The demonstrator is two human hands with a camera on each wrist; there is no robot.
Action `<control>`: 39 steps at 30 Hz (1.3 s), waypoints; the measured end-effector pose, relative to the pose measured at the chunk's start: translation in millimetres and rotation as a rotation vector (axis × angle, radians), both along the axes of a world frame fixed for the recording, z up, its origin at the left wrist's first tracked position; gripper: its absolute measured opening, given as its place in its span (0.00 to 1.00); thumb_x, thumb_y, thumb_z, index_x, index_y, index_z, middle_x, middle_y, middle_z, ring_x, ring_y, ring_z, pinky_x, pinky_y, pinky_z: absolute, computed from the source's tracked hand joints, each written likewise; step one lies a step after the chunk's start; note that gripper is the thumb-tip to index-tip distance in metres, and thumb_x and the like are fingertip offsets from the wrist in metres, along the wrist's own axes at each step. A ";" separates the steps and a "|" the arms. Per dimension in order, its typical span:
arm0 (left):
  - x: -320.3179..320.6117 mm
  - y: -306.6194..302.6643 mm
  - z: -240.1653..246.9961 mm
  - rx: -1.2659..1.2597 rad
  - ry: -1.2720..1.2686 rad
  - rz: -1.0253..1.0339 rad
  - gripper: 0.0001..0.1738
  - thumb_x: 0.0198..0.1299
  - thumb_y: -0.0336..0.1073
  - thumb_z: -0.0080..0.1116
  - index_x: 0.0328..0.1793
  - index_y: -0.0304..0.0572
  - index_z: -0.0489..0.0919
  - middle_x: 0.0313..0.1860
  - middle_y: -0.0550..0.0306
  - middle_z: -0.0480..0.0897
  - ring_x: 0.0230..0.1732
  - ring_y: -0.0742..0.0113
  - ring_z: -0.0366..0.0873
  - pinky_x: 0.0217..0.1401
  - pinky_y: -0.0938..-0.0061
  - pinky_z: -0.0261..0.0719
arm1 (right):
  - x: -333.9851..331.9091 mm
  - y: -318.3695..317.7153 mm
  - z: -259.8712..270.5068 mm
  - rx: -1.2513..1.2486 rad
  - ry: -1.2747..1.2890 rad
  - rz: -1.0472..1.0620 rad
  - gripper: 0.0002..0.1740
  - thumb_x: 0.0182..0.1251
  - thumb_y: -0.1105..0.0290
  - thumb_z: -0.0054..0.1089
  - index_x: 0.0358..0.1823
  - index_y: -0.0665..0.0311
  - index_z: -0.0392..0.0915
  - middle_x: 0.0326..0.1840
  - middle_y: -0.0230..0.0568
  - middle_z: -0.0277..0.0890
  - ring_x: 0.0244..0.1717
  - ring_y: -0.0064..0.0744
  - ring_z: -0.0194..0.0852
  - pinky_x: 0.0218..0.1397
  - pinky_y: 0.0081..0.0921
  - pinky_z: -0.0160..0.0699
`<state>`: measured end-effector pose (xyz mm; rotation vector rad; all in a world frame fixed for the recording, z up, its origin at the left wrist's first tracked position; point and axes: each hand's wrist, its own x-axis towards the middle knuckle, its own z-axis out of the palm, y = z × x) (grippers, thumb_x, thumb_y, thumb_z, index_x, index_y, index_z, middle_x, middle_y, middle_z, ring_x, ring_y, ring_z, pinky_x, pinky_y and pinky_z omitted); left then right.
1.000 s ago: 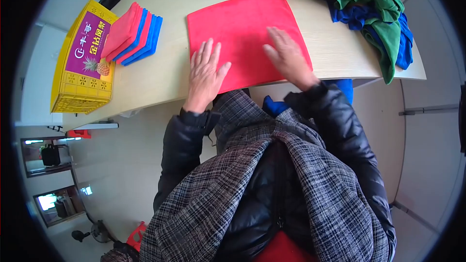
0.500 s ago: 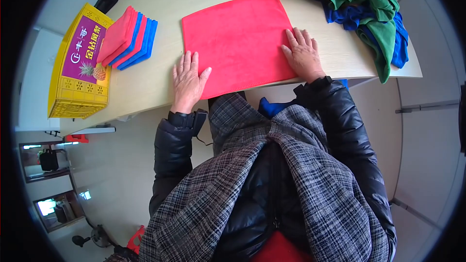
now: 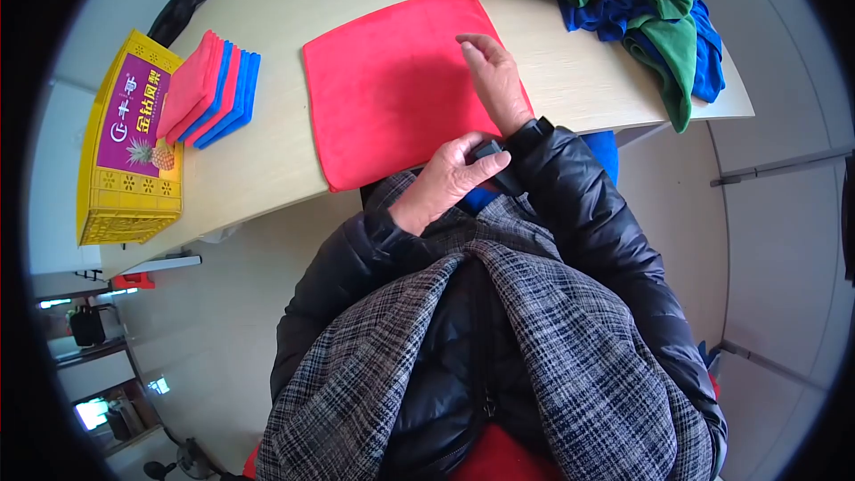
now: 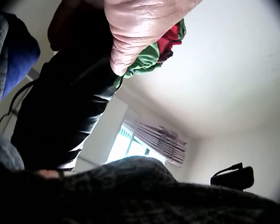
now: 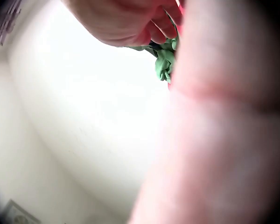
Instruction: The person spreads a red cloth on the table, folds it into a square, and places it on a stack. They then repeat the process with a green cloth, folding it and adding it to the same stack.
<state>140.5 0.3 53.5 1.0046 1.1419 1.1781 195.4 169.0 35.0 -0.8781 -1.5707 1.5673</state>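
Lying flat at the upper middle of the frame, the red cloth (image 3: 392,80) sits on the table (image 3: 267,151). The right hand (image 3: 494,80) rests loose-fingered on its right edge. Just below, the left hand (image 3: 450,174) pinches a black wrist device (image 3: 488,150).

Soft, even daylight fills the head view, with only faint shade beneath the right hand (image 3: 494,80) on the flat red square cloth (image 3: 383,98). A black round vignette rings the picture, and the pale wooden table (image 3: 267,160) bows at its left and far edges. The small black device (image 3: 488,150) on the right wrist loses detail. A bright slatted window (image 4: 147,140) backlights the left wrist view, leaving its near foreground almost black. The right wrist view is overexposed, its right half an unfocused smear.
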 end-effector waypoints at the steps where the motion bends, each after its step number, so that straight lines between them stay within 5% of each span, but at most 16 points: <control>1: 0.1 4.6 -1.6 -0.044 0.038 -0.031 0.25 0.72 0.46 0.61 0.64 0.32 0.76 0.51 0.56 0.83 0.50 0.69 0.83 0.53 0.74 0.83 | -1.1 -0.6 -1.0 0.293 -0.042 -0.088 0.18 0.73 0.62 0.60 0.57 0.66 0.81 0.49 0.45 0.84 0.48 0.41 0.81 0.52 0.36 0.78; 3: 4.6 8.1 -6.5 -0.090 0.075 -0.065 0.23 0.74 0.45 0.60 0.64 0.33 0.76 0.52 0.57 0.83 0.50 0.71 0.83 0.52 0.74 0.84 | 0.5 -2.2 -4.7 0.875 -0.133 -0.264 0.14 0.70 0.66 0.62 0.52 0.65 0.82 0.46 0.46 0.84 0.45 0.44 0.81 0.51 0.37 0.78; 7: 16.8 3.7 -6.8 -0.157 -0.196 -0.004 0.24 0.71 0.46 0.64 0.62 0.32 0.77 0.47 0.60 0.83 0.45 0.76 0.81 0.47 0.79 0.83 | 5.9 -3.1 2.4 1.160 -0.274 -0.160 0.10 0.65 0.70 0.63 0.46 0.64 0.82 0.42 0.48 0.83 0.44 0.50 0.79 0.51 0.40 0.78; 11: 15.2 5.0 -21.1 -0.126 -0.208 -0.011 0.25 0.71 0.45 0.64 0.63 0.33 0.77 0.47 0.60 0.83 0.44 0.77 0.81 0.46 0.78 0.84 | 7.3 -4.9 -0.6 1.189 -0.485 0.082 0.07 0.67 0.69 0.61 0.40 0.65 0.82 0.38 0.47 0.82 0.46 0.49 0.79 0.52 0.42 0.77; 16: 8.6 0.3 -17.6 -0.086 -0.118 -0.038 0.26 0.72 0.45 0.62 0.66 0.32 0.75 0.48 0.60 0.84 0.45 0.75 0.82 0.46 0.76 0.85 | 6.5 -1.5 -7.4 1.204 -0.520 0.132 0.09 0.67 0.66 0.60 0.37 0.65 0.81 0.36 0.45 0.82 0.44 0.49 0.80 0.52 0.43 0.77; 18: 4.2 -6.1 -6.6 -0.072 -0.161 0.003 0.27 0.73 0.45 0.61 0.67 0.31 0.75 0.48 0.59 0.84 0.44 0.74 0.82 0.47 0.77 0.84 | 11.3 -3.4 -12.1 0.989 -0.481 0.079 0.11 0.67 0.66 0.62 0.44 0.66 0.81 0.43 0.47 0.82 0.50 0.50 0.79 0.57 0.43 0.76; 20: -33.6 -19.9 -25.1 0.100 -0.034 0.112 0.27 0.73 0.44 0.60 0.70 0.32 0.73 0.52 0.53 0.85 0.48 0.69 0.84 0.49 0.76 0.84 | 19.1 0.3 -15.7 0.878 -0.463 0.054 0.12 0.67 0.66 0.62 0.47 0.66 0.82 0.47 0.47 0.82 0.53 0.50 0.79 0.60 0.43 0.75; 22: -64.7 -34.4 6.0 0.105 0.787 0.340 0.30 0.72 0.43 0.60 0.74 0.34 0.69 0.59 0.44 0.82 0.58 0.55 0.83 0.58 0.66 0.83 | 32.1 7.7 -19.4 1.023 -0.589 0.029 0.19 0.71 0.62 0.60 0.58 0.64 0.78 0.59 0.48 0.78 0.64 0.51 0.72 0.69 0.45 0.68; 24: -108.2 -42.9 -10.6 0.182 1.490 0.461 0.35 0.71 0.48 0.59 0.78 0.38 0.65 0.73 0.39 0.72 0.75 0.47 0.70 0.74 0.53 0.70 | 41.9 7.2 -26.6 1.088 -0.654 0.024 0.23 0.72 0.59 0.59 0.63 0.63 0.77 0.65 0.48 0.76 0.69 0.51 0.69 0.73 0.45 0.65; 27: -131.8 -55.4 -37.6 0.108 1.569 0.428 0.38 0.72 0.53 0.55 0.80 0.40 0.63 0.79 0.40 0.65 0.80 0.47 0.59 0.80 0.50 0.57 | 47.2 3.8 -35.8 1.110 -0.861 0.069 0.31 0.76 0.54 0.52 0.76 0.59 0.66 0.80 0.46 0.61 0.82 0.52 0.52 0.82 0.49 0.49; 32: -137.7 -63.7 -47.3 -0.057 1.606 0.389 0.41 0.73 0.59 0.48 0.83 0.42 0.59 0.86 0.46 0.53 0.86 0.50 0.46 0.85 0.47 0.44 | 55.4 9.2 -31.3 1.074 -0.928 0.129 0.34 0.79 0.49 0.47 0.79 0.58 0.61 0.83 0.45 0.55 0.85 0.52 0.45 0.84 0.51 0.45; 37: -137.1 -74.3 -45.3 -0.038 1.630 0.400 0.43 0.73 0.63 0.45 0.84 0.43 0.57 0.86 0.47 0.53 0.86 0.49 0.45 0.85 0.46 0.44 | 68.5 12.1 -34.3 1.089 -0.947 0.134 0.37 0.78 0.46 0.45 0.81 0.58 0.59 0.84 0.45 0.54 0.85 0.52 0.44 0.85 0.51 0.43; 39: -122.7 -88.2 -27.6 0.064 1.628 0.322 0.40 0.70 0.55 0.54 0.82 0.44 0.61 0.84 0.47 0.57 0.85 0.50 0.50 0.85 0.46 0.45 | 75.3 11.1 -32.1 1.121 -0.925 0.158 0.38 0.78 0.45 0.46 0.81 0.56 0.57 0.84 0.45 0.53 0.85 0.52 0.43 0.85 0.51 0.42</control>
